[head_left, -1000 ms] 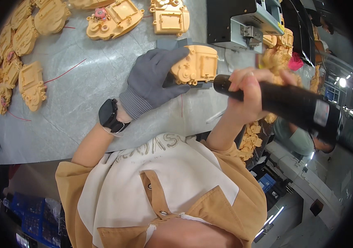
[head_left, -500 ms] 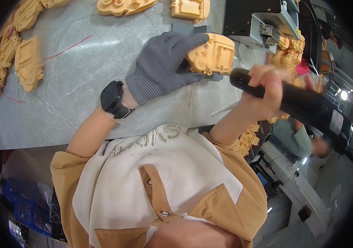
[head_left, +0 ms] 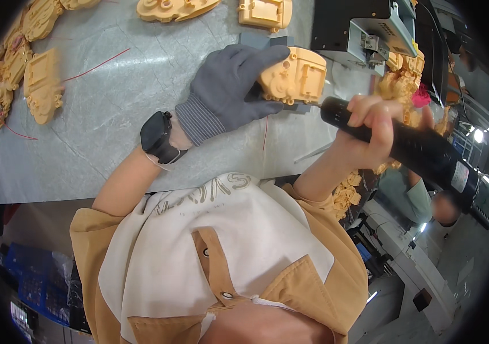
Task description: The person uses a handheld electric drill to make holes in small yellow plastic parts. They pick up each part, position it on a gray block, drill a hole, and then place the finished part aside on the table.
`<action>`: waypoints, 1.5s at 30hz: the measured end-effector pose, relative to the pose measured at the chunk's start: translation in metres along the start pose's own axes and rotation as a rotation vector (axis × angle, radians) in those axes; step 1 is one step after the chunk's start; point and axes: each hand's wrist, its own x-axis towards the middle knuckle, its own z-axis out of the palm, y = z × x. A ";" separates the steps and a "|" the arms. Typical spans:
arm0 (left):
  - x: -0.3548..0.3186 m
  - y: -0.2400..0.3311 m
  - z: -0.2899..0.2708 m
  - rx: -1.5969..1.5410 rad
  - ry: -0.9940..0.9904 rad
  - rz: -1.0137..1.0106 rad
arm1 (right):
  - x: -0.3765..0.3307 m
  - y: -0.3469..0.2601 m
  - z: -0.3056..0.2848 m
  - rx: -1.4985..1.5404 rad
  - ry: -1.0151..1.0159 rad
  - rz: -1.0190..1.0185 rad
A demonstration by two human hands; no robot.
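On the grey table [head_left: 112, 126] — left hand [head_left: 230, 86] steadies yellow housing [head_left: 295, 75], right hand [head_left: 370, 129] grips driver [head_left: 410, 149].

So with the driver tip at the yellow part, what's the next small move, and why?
Probably press the black power screwdriver straight into the yellow plastic part: the right hand has its tip at the part's edge, and the gloved left hand braces the part on the table.

A grey worktop [head_left: 112, 114] fills the upper left. Yellow plastic pieces [head_left: 41, 86] lie along its left and top edges, with thin red wires [head_left: 95, 64].
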 end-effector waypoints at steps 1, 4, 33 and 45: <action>-0.001 0.000 0.000 0.023 0.011 0.003 | 0.000 0.000 0.000 0.019 -0.007 0.000; 0.002 0.001 0.000 0.012 -0.024 -0.003 | -0.003 -0.004 0.002 -0.030 -0.032 -0.004; 0.004 0.005 -0.005 0.066 -0.136 -0.097 | -0.001 -0.031 0.012 0.041 0.106 -0.065; 0.004 0.000 -0.001 -0.097 -0.051 -0.020 | -0.015 -0.012 0.056 -0.205 0.046 0.047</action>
